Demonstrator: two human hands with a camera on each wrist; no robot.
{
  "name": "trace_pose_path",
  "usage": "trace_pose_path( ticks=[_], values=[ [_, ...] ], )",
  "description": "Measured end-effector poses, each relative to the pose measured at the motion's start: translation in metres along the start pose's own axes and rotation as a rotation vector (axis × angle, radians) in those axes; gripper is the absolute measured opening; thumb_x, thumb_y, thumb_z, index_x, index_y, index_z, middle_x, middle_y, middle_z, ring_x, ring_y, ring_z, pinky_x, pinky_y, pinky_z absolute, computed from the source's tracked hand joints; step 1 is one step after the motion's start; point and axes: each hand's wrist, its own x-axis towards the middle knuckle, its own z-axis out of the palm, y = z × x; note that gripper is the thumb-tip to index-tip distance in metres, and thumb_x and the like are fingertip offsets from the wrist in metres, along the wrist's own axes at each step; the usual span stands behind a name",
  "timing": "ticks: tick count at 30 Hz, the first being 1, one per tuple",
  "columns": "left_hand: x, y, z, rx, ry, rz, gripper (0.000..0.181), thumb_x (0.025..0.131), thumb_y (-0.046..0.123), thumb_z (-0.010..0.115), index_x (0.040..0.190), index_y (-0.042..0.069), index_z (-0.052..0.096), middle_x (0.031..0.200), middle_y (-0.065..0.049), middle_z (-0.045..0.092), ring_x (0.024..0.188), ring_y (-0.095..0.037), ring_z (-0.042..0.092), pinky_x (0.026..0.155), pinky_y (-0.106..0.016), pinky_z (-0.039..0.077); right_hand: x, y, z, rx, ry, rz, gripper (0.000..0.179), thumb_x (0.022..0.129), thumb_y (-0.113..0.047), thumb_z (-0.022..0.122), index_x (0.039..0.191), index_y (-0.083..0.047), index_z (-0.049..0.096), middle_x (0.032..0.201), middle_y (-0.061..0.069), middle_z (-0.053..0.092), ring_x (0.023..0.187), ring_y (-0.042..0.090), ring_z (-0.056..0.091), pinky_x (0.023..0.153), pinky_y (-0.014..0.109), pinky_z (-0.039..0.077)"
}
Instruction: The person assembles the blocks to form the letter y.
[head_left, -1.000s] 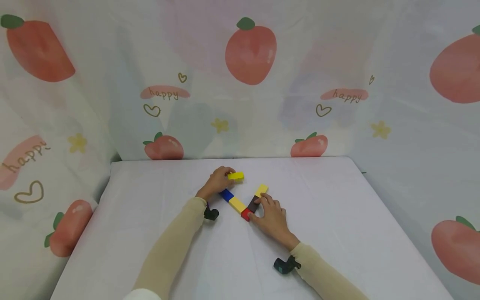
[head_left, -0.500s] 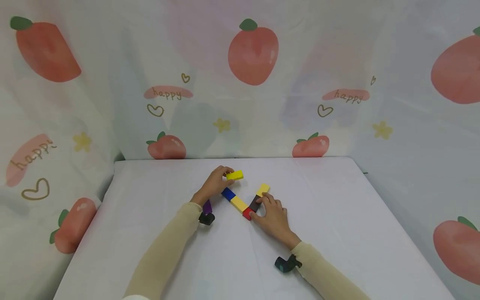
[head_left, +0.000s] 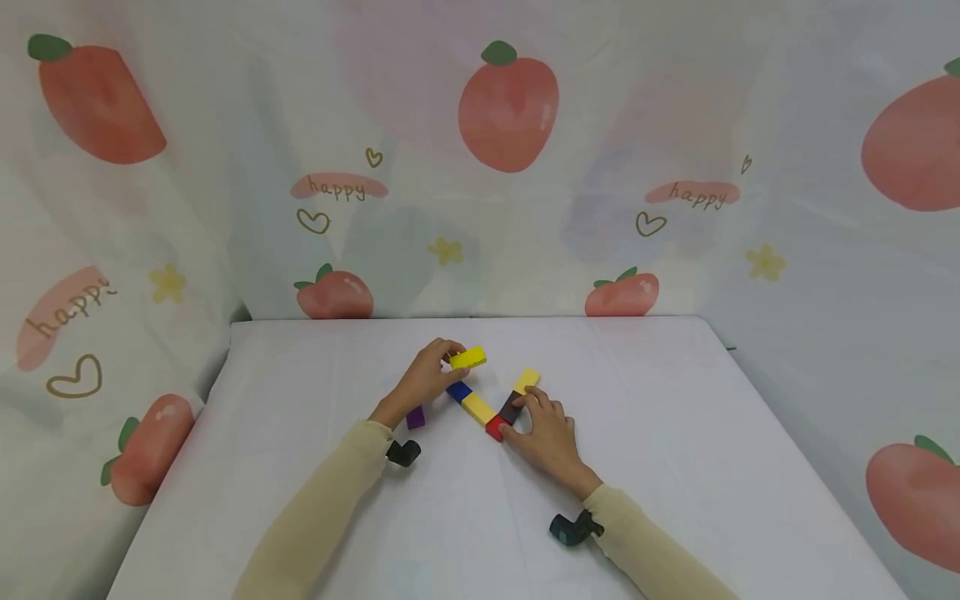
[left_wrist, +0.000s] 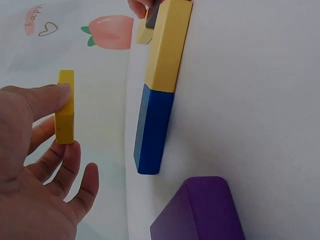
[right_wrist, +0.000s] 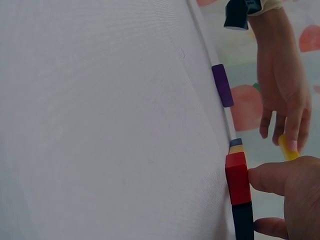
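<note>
My left hand [head_left: 426, 377] pinches a bright yellow block [head_left: 468, 357] between thumb and fingers. The block is raised above the table, near the far end of a blue block [head_left: 459, 392]. From the blue one, a pale yellow block [head_left: 477, 408] and a red block [head_left: 495, 428] continue in a slanting row. A dark block [head_left: 511, 407] and a second pale yellow block [head_left: 527, 381] turn away from the red one, making a V. With bent fingers, my right hand [head_left: 549, 437] rests beside this corner. Its thumb [right_wrist: 270, 178] touches the red block, and a finger [right_wrist: 271, 227] touches the dark block.
A purple block [head_left: 416, 417] lies by the left wrist, apart from the V; it looms large in the left wrist view. The white-covered table [head_left: 465, 525] extends around the blocks. Behind and beside it hangs a fruit-patterned cloth [head_left: 525, 250].
My left hand, still pinching the bright yellow block, has shifted slightly left and then lowered toward the blue block. The purple block has come into view. My right hand stays in place.
</note>
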Motion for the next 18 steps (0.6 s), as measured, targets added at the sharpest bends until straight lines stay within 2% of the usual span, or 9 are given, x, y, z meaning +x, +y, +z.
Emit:
trace_pose_path(
  ticks=[7,18],
  values=[
    [-0.017,0.004,-0.003,-0.005,0.042,0.058,0.040,0.092,0.030,0.070,0.126,0.012,0.058,0.116,-0.007,0.059,0.105,-0.025,0.058,0.092,-0.037,0.052,-0.001,0.000,0.000,0.005,0.012,-0.011,0.045,0.084,-0.047,0.072,0.117,-0.020,0.060,0.152,0.006,0.042,0.128,0.034,0.044,0.089,0.050,0.036],
    [-0.036,0.005,0.001,-0.050,0.139,0.037,0.040,0.090,0.031,0.072,0.122,0.011,0.060,0.111,-0.005,0.059,0.103,-0.027,0.057,0.089,-0.036,0.050,0.000,-0.001,0.000,0.003,0.005,-0.009,0.044,0.084,-0.045,0.072,0.117,-0.019,0.059,0.152,0.007,0.042,0.128,0.035,0.044,0.089,0.051,0.036]
  ],
)
